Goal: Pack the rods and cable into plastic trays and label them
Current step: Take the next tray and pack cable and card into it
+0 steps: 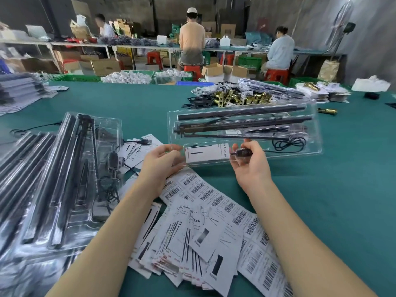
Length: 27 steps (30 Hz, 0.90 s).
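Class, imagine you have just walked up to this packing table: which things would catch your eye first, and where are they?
First, the clear plastic tray at centre, holding black rods and a coiled cable, with both hands at its near edge: the left hand by the white label card, the right hand pinching a small black plug. Then the barcode sheets below, and the packed trays at left.

Brass door-latch parts [240, 99] lie heaped upper centre on the green table [132, 103]. Three seated workers [191, 37] face a long bench along the top; green crates [79, 78] of white parts stand behind the table.
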### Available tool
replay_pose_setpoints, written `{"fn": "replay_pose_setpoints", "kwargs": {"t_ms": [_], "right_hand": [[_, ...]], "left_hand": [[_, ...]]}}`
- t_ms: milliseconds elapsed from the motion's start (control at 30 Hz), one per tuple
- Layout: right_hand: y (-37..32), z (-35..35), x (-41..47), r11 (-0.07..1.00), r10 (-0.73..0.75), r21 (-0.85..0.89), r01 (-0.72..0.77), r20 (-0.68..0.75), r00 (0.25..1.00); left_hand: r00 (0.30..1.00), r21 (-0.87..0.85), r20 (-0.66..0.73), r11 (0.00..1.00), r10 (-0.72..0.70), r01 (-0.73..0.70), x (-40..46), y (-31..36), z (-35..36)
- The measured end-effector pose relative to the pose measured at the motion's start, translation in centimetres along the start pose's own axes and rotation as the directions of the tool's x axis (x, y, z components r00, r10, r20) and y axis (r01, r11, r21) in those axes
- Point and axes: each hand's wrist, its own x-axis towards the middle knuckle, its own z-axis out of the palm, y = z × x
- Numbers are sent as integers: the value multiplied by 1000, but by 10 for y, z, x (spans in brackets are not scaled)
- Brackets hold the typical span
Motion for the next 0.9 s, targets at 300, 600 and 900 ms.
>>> {"fn": "replay_pose_setpoints", "kwargs": {"t_ms": [300, 600, 900], "right_hand": [[0, 5, -6, 999, -29, -24, 29, 18, 999], [12, 17, -18, 993, -99, -52, 103, 76, 992], [11, 16, -14, 997, -77, 2, 77, -56, 995]], "left_hand": [[998, 82, -66, 996, -23, 28, 4, 3, -3], [964, 86, -262, 995, -31, 55, 14, -2, -7], [974, 206, -222, 979, 50, -3, 9, -1, -1]]}}
